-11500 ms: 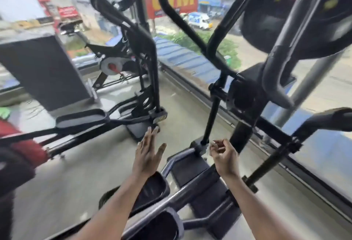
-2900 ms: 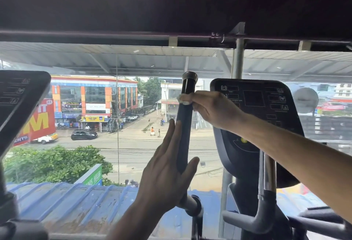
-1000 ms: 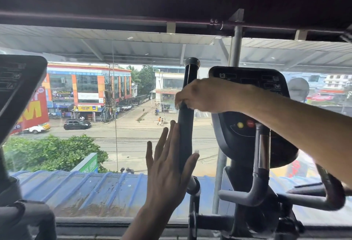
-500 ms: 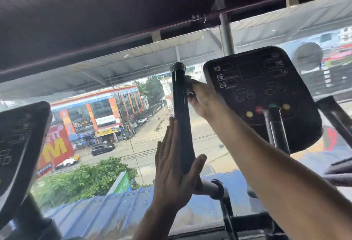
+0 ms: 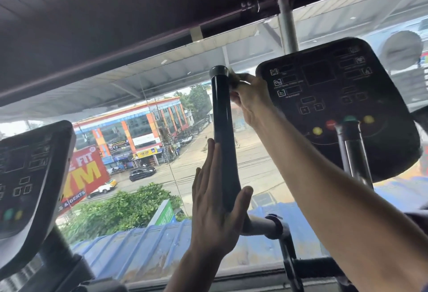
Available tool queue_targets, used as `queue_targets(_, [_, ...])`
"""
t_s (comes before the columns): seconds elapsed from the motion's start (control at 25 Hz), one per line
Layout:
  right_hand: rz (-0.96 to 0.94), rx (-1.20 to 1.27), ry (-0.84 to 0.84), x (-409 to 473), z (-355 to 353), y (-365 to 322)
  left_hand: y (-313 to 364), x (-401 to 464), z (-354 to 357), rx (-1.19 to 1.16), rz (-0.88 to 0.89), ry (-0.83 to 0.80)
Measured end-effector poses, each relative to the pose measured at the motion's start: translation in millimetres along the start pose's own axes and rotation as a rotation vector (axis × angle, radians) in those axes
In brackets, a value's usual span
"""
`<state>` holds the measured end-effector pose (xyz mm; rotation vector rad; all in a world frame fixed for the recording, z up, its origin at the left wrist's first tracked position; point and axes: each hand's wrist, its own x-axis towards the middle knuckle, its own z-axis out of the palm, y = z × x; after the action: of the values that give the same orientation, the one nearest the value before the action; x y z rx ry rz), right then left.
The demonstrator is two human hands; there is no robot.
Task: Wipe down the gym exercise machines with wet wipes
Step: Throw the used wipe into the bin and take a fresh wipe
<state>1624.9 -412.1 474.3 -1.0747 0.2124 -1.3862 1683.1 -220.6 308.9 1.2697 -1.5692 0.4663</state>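
Note:
A black upright handle (image 5: 222, 120) of the exercise machine rises in the middle of the head view. My left hand (image 5: 215, 208) rests flat against its lower part, fingers straight and thumb on the other side. My right hand (image 5: 249, 93) is up near the handle's top cap, pinching a small white wet wipe (image 5: 234, 76) against the handle's right side. The machine's black console (image 5: 335, 97) with coloured buttons sits just right of the handle.
A second machine's console (image 5: 30, 176) stands at the left edge. A grey-and-black grip (image 5: 354, 150) rises in front of the right console. A large window (image 5: 162, 152) is straight ahead with a street beyond. A dark ceiling beam (image 5: 115, 25) runs overhead.
My right hand with the wipe has slid up the handle to just under its top cap. My left hand stays flat on the lower handle. The view has tilted upward.

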Motion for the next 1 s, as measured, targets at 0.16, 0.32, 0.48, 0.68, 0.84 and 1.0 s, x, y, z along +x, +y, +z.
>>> queue_targets(0.16, [0.055,0.194,-0.058,-24,-5,21,3,1,0,0.009,0.043,0.007])
queue_targets(0.32, [-0.101,0.053,-0.056,-55,-20,38,0,-1,1,-0.006,0.048,0.031])
queue_targets(0.48, [-0.083,0.094,0.04,-26,4,16,3,-2,2,0.003,0.029,0.035])
queue_targets(0.68, [-0.055,0.213,-0.012,-79,-12,48,3,-2,-1,0.021,0.034,0.032])
queue_targets(0.84, [-0.076,0.192,-0.03,-90,-16,46,3,-2,1,0.002,0.047,0.05])
queue_targets(1.0, [-0.002,0.238,0.021,-49,4,33,1,-4,0,0.035,0.039,0.054])
